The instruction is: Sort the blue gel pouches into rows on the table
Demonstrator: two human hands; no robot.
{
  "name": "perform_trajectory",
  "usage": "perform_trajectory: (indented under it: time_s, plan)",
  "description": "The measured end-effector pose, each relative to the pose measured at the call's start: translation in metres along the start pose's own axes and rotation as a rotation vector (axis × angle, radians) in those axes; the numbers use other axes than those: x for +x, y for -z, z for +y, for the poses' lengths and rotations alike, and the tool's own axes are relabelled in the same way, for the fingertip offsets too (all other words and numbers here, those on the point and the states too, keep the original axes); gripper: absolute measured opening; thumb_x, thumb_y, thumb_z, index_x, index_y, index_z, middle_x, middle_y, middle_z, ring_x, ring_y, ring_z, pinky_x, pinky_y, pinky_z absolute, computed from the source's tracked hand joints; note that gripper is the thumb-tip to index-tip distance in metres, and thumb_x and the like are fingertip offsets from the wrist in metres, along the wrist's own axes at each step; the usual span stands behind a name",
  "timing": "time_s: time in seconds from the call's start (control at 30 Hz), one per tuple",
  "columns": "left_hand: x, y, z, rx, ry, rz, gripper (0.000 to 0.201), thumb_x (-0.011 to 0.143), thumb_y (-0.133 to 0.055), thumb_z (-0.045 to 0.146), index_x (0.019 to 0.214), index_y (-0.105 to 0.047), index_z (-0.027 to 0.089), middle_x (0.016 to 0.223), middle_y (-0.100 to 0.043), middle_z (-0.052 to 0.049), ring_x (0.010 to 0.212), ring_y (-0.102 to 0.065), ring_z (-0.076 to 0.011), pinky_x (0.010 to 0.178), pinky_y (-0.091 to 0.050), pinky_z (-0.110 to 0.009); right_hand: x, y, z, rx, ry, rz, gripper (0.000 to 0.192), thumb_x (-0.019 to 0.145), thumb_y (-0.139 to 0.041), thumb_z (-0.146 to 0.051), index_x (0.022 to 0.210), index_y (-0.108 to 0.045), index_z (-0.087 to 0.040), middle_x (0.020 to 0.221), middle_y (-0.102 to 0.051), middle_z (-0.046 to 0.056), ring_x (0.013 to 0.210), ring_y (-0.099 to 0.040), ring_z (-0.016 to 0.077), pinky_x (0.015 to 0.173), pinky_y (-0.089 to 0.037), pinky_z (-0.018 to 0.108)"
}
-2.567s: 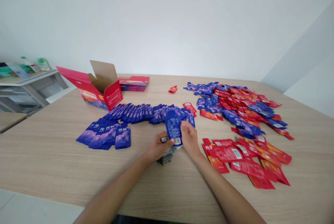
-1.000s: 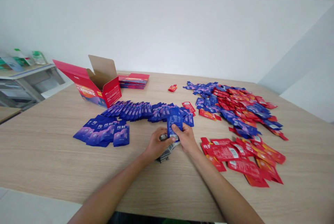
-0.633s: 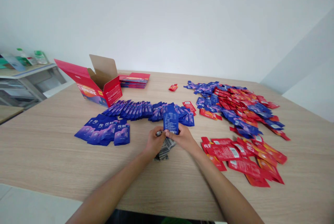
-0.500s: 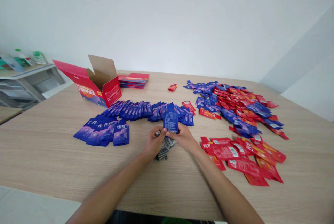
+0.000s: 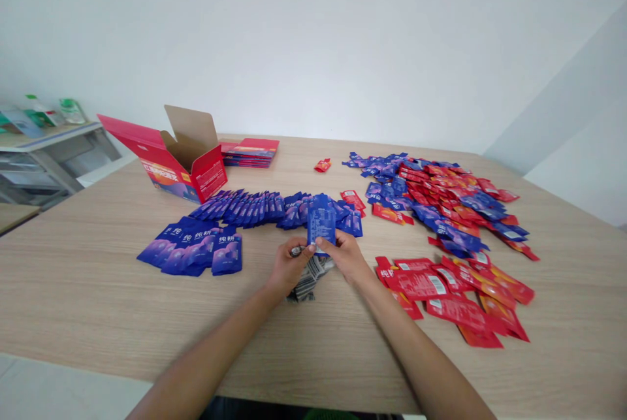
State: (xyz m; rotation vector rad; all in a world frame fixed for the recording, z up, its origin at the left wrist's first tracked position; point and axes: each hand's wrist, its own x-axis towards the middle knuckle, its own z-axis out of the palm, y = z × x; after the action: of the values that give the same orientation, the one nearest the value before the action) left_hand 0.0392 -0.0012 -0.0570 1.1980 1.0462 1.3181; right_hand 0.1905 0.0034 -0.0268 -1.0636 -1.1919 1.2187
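A: Right — both hands meet near the front middle of the tabletop [image 5: 98,302]. The left hand [image 5: 287,270] and the right hand [image 5: 345,257] share one blue sachet [image 5: 321,224], held upright with its printed back toward the person.

B: State of each grip?

A: Fingers of both hands are pinched together on the sachet's lower edge, so it is clamped from both sides. The left hand also sits over a stack of sachets [image 5: 307,281] seen edge-on, silver-grey, resting on the tabletop. Whether it presses them or only covers them I cannot tell.

B: Surroundings?

A: Just behind the held sachet, a long overlapped row of blue sachets [image 5: 255,206]. Left of the hands, a fanned group of blue sachets [image 5: 196,249], face up. Right of the right hand, a spread of red sachets [image 5: 460,296]; farther back on the right, a mixed red and blue heap [image 5: 441,201]. An open red carton [image 5: 181,168] stands at the far left — flap up — with flat cartons [image 5: 251,151] stacked behind it. One small red sachet [image 5: 323,164] lies alone.
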Motion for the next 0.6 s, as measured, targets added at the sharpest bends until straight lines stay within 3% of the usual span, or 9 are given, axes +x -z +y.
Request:
perform_trajectory:
  time_s: [0.17,0.27,0.33,0.43,0.5,0.6]
  plan:
    - [0.001,0.000,0.001,0.046,-0.061,0.033,0.042,0.068,-0.080,0.058,0.068,-0.071,0.017,0.068,-0.062,-0.001,0.063,-0.049,-0.0131,0.059,-0.040,-0.027,0.000,-0.002,0.004,-0.016,0.043,0.010,0.042,0.066,-0.083,-0.056,0.074,-0.070,-0.017,0.064,-0.064,-0.002,0.055,-0.051,0.0112,0.054,-0.043,0.024]
    - [0.000,-0.001,0.004,0.018,-0.030,0.020,0.041,0.067,-0.082,0.056,0.067,-0.071,0.016,0.066,-0.062,-0.001,0.061,-0.050,-0.0119,0.058,-0.040,-0.025,0.000,-0.003,0.005,0.005,0.023,0.013,0.043,0.064,-0.085,-0.055,0.074,-0.069,-0.017,0.062,-0.063,-0.002,0.053,-0.051,0.0108,0.052,-0.043,0.023]
    - [-0.002,-0.003,0.007,-0.072,0.034,0.020,0.041,0.064,-0.085,0.052,0.078,-0.073,0.015,0.071,-0.065,-0.001,0.062,-0.054,-0.0119,0.060,-0.043,-0.024,0.000,-0.002,0.004,0.012,0.011,0.025,0.043,0.063,-0.085,-0.055,0.075,-0.070,-0.017,0.063,-0.064,-0.002,0.053,-0.051,0.0110,0.052,-0.044,0.024]
    - [-0.006,-0.006,0.012,-0.268,0.183,0.027,0.056,0.057,-0.092,0.043,0.102,-0.072,0.017,0.086,-0.072,-0.003,0.072,-0.065,-0.0152,0.070,-0.052,-0.027,0.001,0.001,0.002,0.000,0.021,0.055,0.042,0.065,-0.084,-0.055,0.077,-0.070,-0.017,0.064,-0.066,-0.001,0.052,-0.051,0.0112,0.050,-0.044,0.024]
    - [-0.007,-0.008,0.014,-0.371,0.336,-0.014,0.053,0.058,-0.092,0.041,0.100,-0.072,0.015,0.085,-0.074,-0.006,0.074,-0.069,-0.0192,0.071,-0.056,-0.031,0.001,0.002,0.001,-0.002,0.038,0.076,0.041,0.065,-0.084,-0.055,0.075,-0.069,-0.018,0.061,-0.064,-0.002,0.049,-0.049,0.0107,0.048,-0.042,0.024]
    - [-0.007,-0.009,0.018,-0.460,0.535,-0.060,0.034,0.068,-0.085,0.040,0.083,-0.070,0.013,0.075,-0.075,-0.009,0.073,-0.073,-0.0244,0.069,-0.059,-0.035,0.002,0.001,0.000,0.038,0.051,0.121,0.042,0.064,-0.085,-0.055,0.073,-0.067,-0.018,0.059,-0.062,-0.004,0.048,-0.046,0.0098,0.046,-0.038,0.023]
